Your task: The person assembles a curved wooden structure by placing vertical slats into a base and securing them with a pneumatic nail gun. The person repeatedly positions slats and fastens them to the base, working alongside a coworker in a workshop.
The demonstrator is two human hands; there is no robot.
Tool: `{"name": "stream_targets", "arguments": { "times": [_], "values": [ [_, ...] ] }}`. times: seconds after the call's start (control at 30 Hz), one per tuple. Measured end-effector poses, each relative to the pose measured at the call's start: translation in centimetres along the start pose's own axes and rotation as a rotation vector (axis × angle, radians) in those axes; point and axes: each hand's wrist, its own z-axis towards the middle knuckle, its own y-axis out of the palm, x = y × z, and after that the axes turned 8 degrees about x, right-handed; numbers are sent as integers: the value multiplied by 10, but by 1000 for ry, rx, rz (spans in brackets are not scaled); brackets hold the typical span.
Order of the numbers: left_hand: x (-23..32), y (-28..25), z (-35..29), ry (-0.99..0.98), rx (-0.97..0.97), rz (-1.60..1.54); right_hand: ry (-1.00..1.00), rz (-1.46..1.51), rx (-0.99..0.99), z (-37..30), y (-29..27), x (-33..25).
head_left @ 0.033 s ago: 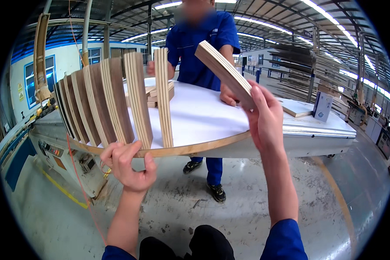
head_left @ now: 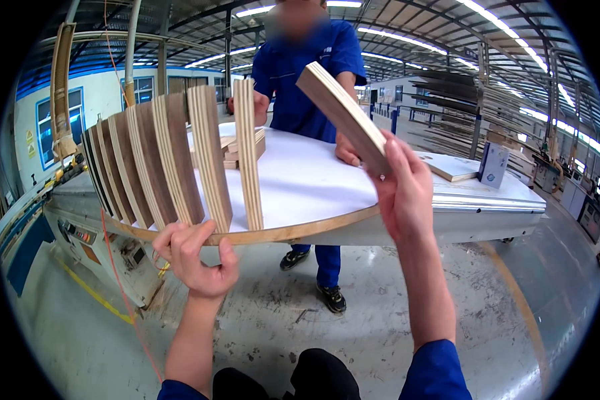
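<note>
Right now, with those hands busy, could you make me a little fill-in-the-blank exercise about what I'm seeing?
1. The wearer's ____ hand holds up a loose wooden piece.
2. The left hand is at the edge of the curved panel, whose upper surface is ____.
3. The wooden pieces in the row stand ____, not flat.
4. The co-worker's shirt is ____.

Missing words: right; white; upright; blue.

Bright strip lights (head_left: pixel 493 21) run beneath the metal roof (head_left: pixel 407 15). At left, a white wall (head_left: pixel 100 100) holds a blue-framed window (head_left: pixel 47 128); at right, long boards (head_left: pixel 443 100) lie stacked. A yellow line (head_left: pixel 97 291) marks the scuffed grey floor (head_left: pixel 260 327).
</note>
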Motion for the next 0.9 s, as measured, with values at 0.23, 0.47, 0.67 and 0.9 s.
{"name": "stream_targets", "arguments": {
  "times": [0.23,0.47,0.67,0.9],
  "values": [
    [7,-15,-4,-302,-55,-386,-315,-171,-274,-97,14,1],
    [28,-39,30,-742,-191,-759,-830,-317,-579,-139,46,36],
    [10,-35,17,-668,-142,-744,-767,-620,-453,-87,46,-2],
    [0,-25,1,-436,-162,-599,-222,-1265,-957,47,72,41]
  ]
}}
